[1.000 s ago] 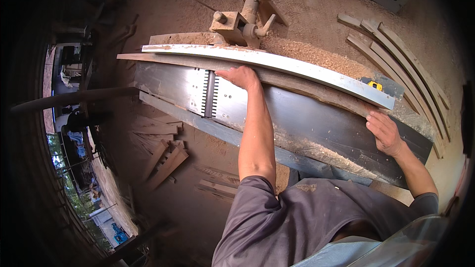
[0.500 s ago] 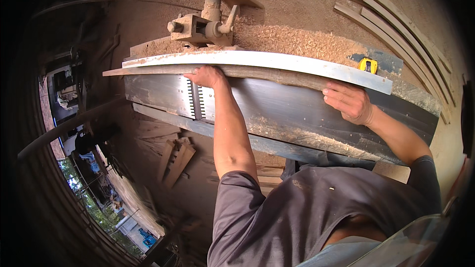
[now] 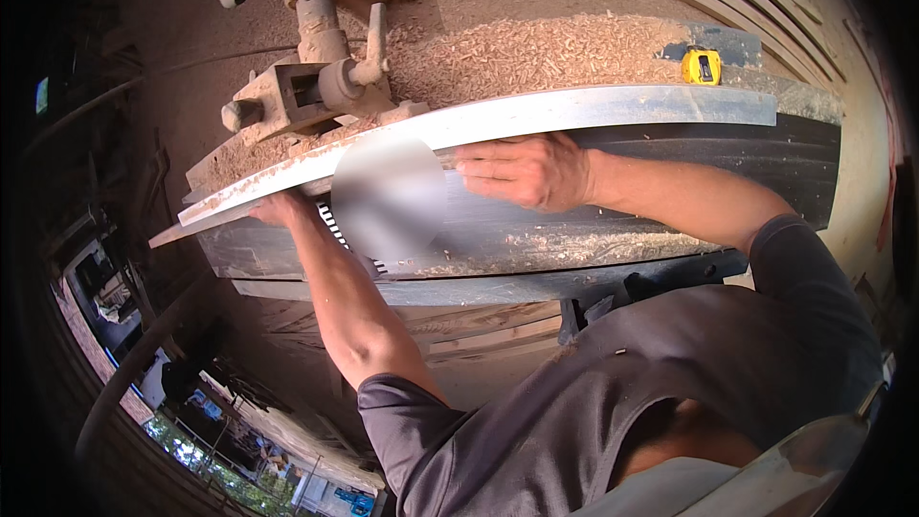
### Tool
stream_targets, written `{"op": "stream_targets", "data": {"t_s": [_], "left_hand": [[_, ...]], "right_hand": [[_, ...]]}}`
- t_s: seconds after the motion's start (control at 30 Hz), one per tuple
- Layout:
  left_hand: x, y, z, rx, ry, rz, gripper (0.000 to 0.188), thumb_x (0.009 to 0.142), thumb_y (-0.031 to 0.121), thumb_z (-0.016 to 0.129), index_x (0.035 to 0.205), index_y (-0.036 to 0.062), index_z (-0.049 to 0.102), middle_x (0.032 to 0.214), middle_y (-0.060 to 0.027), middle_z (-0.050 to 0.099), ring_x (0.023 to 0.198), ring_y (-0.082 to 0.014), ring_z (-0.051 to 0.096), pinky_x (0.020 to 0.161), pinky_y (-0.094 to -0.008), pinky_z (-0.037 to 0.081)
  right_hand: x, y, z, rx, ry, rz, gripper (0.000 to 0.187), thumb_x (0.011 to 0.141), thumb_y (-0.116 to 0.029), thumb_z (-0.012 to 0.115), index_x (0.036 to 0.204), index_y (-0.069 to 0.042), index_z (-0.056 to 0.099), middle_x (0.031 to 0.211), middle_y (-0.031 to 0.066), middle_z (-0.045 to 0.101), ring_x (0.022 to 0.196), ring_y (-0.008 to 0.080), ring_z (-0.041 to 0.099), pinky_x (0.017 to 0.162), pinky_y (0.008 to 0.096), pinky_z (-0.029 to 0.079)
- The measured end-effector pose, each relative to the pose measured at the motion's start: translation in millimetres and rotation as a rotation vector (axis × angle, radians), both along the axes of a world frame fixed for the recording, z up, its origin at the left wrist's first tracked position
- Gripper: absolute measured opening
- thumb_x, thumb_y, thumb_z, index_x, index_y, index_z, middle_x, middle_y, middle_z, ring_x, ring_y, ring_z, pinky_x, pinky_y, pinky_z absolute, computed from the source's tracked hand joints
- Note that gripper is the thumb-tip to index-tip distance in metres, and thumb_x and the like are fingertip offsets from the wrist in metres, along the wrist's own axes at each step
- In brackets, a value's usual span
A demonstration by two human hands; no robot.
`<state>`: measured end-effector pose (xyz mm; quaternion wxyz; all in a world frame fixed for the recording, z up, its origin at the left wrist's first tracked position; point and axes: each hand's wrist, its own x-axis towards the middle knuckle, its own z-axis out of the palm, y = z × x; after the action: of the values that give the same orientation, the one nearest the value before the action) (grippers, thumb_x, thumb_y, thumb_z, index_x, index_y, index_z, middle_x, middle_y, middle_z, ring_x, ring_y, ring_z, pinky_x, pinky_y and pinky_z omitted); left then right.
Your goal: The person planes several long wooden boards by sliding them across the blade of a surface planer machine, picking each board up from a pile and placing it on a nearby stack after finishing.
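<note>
Both hands press a long pale board lying on a dusty metal machine table. The left hand cups its near edge; the right hand, fingers curled, rests flat beside it. Beyond the board lie sawdust, a yellow tape measure and a clamp.

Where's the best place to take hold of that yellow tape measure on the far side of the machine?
Probably across the two flat sides of the yellow tape measure, coming down from above. It lies alone on the machine table beyond the metal fence, beside the wood shavings, and its boxy case suits a pinch grip.
</note>
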<state>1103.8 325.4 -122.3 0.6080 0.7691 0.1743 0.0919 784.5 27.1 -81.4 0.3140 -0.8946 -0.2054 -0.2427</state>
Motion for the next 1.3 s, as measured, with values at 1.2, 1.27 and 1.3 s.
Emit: {"op": "stream_targets", "data": {"t_s": [1.2,1.27,1.3], "left_hand": [[93.1,97.1,-18.0,-0.470,-0.099,-0.029,0.065,0.106,0.047,0.027,0.146,-0.0019,0.039,0.145,-0.0235,0.045,0.130,-0.0416,0.046,0.111,-0.0587,0.035],[91.5,93.5,-7.1,-0.318,-0.073,0.023,0.065,0.105,0.048,0.026,0.146,-0.0009,0.039,0.148,-0.0211,0.043,0.134,-0.0397,0.042,0.115,-0.0574,0.030],[94.7,96.6,-5.4,-0.256,-0.062,0.022,0.066,0.105,0.049,0.025,0.146,-0.0006,0.039,0.149,-0.0196,0.042,0.136,-0.0387,0.039,0.116,-0.0567,0.028]], "right_hand": [[232.1,204.9,-43.9,0.212,-0.031,-0.002,0.020,0.074,-0.020,0.060,0.063,-0.004,0.065,0.072,0.0118,0.063,0.081,0.0282,0.065,0.073,0.0429,0.053],[236.8,212.5,-44.4,0.210,-0.031,0.010,0.021,0.074,-0.020,0.060,0.062,-0.004,0.065,0.072,0.0122,0.063,0.080,0.0287,0.065,0.072,0.0434,0.053],[239.7,215.9,-44.4,0.208,-0.030,0.017,0.021,0.074,-0.020,0.060,0.062,-0.004,0.065,0.071,0.0124,0.063,0.080,0.0289,0.065,0.072,0.0436,0.053]]}}
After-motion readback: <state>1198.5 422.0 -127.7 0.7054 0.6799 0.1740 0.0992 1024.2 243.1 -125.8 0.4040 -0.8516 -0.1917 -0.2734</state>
